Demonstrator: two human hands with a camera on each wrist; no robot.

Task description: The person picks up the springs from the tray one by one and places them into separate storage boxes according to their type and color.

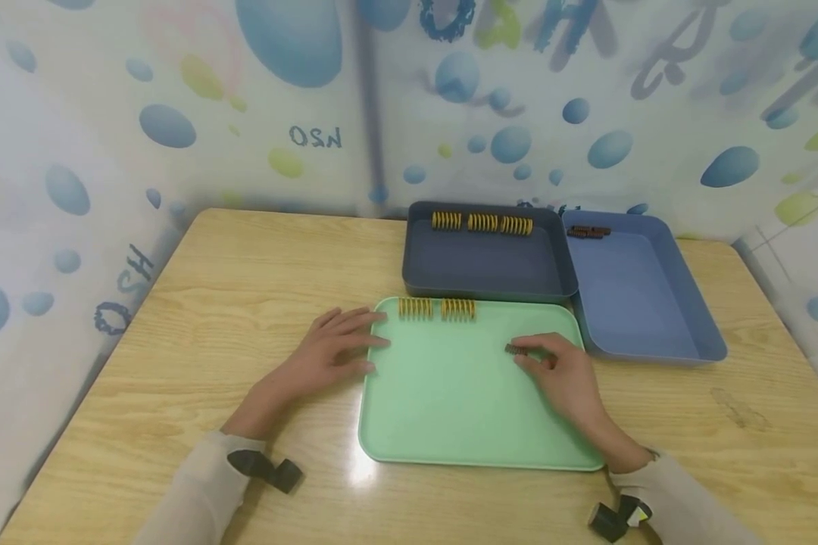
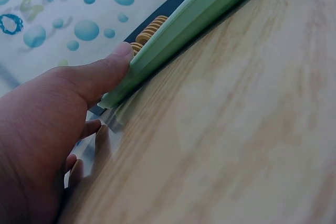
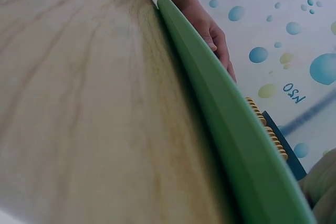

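Note:
Between thumb and fingertips my right hand (image 1: 566, 376) pinches a small dark spring (image 1: 515, 349) over the right part of the green tray (image 1: 450, 409). My left hand (image 1: 330, 352) lies at the tray's left edge with its fingers stretched out, some reaching over the rim. In the left wrist view, the thumb of the left hand (image 2: 58, 103) touches the tray rim (image 2: 173, 40). Two yellow springs (image 1: 416, 308) (image 1: 458, 309) lie side by side along the tray's far edge. The right wrist view has only a blurred part of the right hand (image 3: 323, 182) at its edge.
Behind the green tray stands a dark grey tray (image 1: 484, 265) with three yellow springs (image 1: 482, 222) along its far side. Right of it, a blue tray (image 1: 644, 303) holds several dark springs (image 1: 588, 232) at its far left corner. A patterned wall (image 1: 245, 151) borders the wooden table (image 1: 245, 272).

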